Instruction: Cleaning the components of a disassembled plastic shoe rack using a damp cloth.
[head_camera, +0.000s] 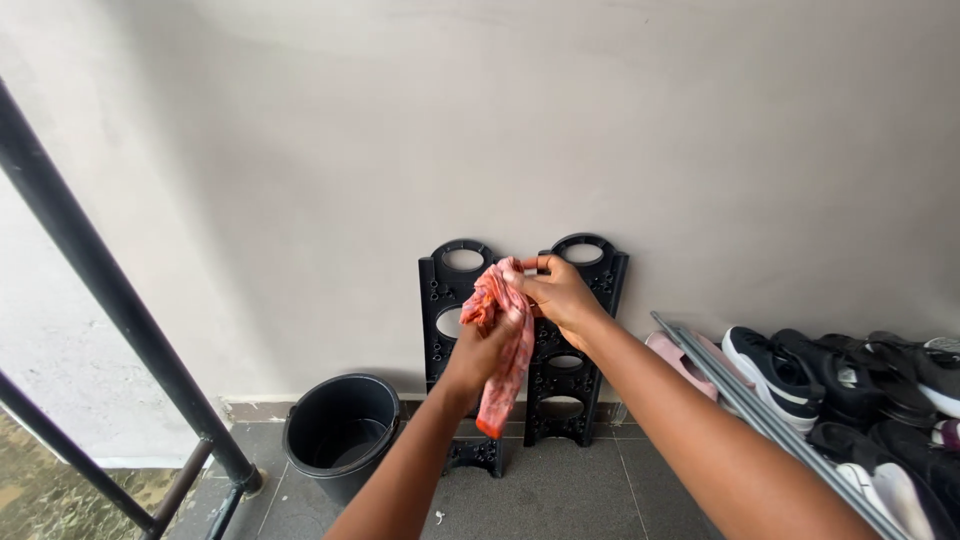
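Observation:
A pink and orange patterned cloth (507, 370) hangs between both hands in front of the wall. My left hand (478, 352) grips the cloth around its middle from below. My right hand (558, 295) pinches the cloth's top end, fingers closed on it. Just behind the hands, two black plastic rack side panels (590, 262) with oval holes lean upright against the grey wall, side by side on the tiled floor.
A black bucket (340, 430) stands on the floor to the left of the panels. A black metal railing (95, 290) slants across the left. Long grey bars (740, 395) and several shoes (780, 372) lie at the right by the wall.

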